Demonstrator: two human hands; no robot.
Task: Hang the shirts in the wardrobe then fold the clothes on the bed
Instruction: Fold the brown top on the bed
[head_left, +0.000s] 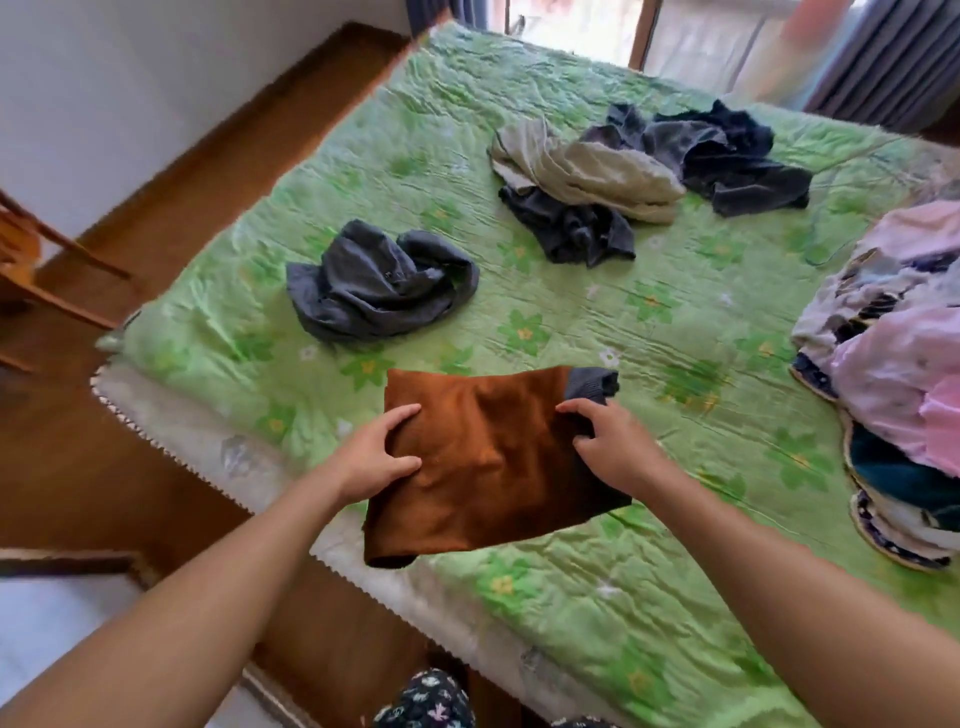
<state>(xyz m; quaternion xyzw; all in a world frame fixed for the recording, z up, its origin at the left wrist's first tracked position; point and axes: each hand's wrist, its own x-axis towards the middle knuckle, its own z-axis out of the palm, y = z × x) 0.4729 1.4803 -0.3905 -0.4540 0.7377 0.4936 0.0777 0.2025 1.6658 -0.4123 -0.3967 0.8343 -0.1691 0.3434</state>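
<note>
The bed, under a green floral quilt, fills most of the view. At its right edge lies a heap of pink and patterned bedding. Toward the far side sits a tangle of a beige garment and dark clothes, and a crumpled grey garment lies alone nearer the middle, all unfolded. At the near edge lies the brown garment, already a rough rectangle, with a grey cuff poking out at its far right corner.

This looks like a fold in progress. To do it well, I would tuck that cuff inside, keep both side edges parallel, press air out from the centre, and fold toward the quilt so the near corner stops hanging over the mattress edge.

Both forearms reach in from below. The left hand rests on the left edge, fingers curled over the cloth, gripping it. The right hand pinches the right edge near the cuff, knuckles raised.
</note>
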